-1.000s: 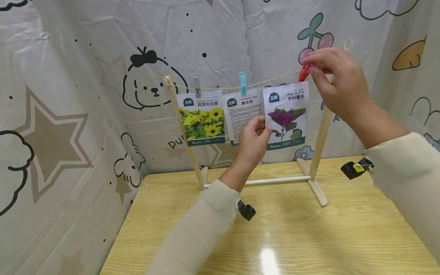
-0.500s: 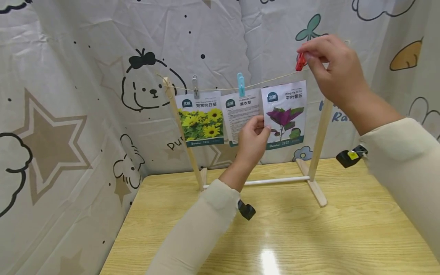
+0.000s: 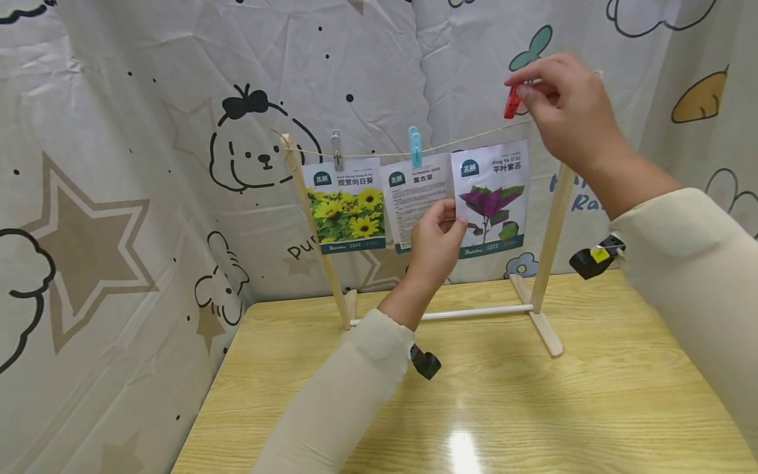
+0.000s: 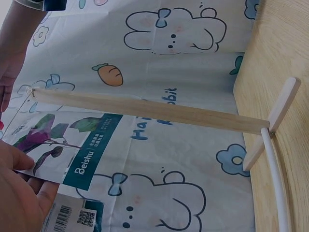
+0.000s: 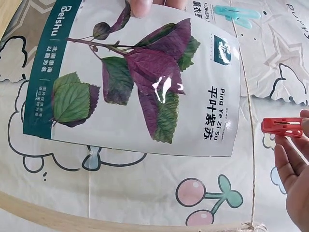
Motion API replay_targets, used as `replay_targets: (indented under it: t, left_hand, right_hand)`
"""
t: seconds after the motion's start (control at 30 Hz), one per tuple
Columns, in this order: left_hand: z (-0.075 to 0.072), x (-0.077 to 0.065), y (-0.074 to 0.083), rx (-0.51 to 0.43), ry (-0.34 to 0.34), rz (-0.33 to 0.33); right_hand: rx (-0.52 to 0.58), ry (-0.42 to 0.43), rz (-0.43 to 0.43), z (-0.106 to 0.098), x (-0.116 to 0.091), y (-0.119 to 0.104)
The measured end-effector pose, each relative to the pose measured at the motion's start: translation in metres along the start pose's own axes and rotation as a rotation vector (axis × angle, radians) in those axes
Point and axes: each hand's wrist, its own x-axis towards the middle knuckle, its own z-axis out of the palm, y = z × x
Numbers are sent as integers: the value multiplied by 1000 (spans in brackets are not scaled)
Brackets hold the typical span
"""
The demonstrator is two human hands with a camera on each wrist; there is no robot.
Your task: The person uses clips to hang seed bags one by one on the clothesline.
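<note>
My left hand [image 3: 435,243] pinches the left edge of a seed packet [image 3: 490,191] with a purple-leaved plant printed on it. The packet's top edge lies just under the twine [image 5: 250,111]. My right hand [image 3: 571,108] pinches a red clothespin [image 3: 512,102], held a little above the twine; in the right wrist view the clothespin [image 5: 282,126] is apart from the twine. To the left, a text-covered seed packet [image 3: 414,191] hangs from a blue clothespin [image 3: 415,146], partly behind my left hand. A sunflower seed packet [image 3: 349,210] hangs from a grey clothespin [image 3: 337,150].
The twine runs between two wooden posts, a left post [image 3: 320,243] and a right post [image 3: 552,243], joined low down by a white rod [image 3: 480,312]. The stand rests on a wooden table [image 3: 474,395] before a patterned curtain [image 3: 177,131].
My right hand has moved left and slightly up with the red clothespin, from near the right post to above the packet's right corner. My left hand and its packet have stayed nearly still.
</note>
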Motion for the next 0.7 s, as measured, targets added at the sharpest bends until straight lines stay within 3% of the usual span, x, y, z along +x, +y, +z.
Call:
replay_targets:
  t: [0.27, 0.7]
  left_hand:
    - [-2, 0, -1, -3, -6, -5]
    - [-2, 1, -2, -5, 4, 6]
  right_hand:
    - [58, -54, 36, 3, 7, -3]
    - [52, -135, 40, 11, 10, -7]
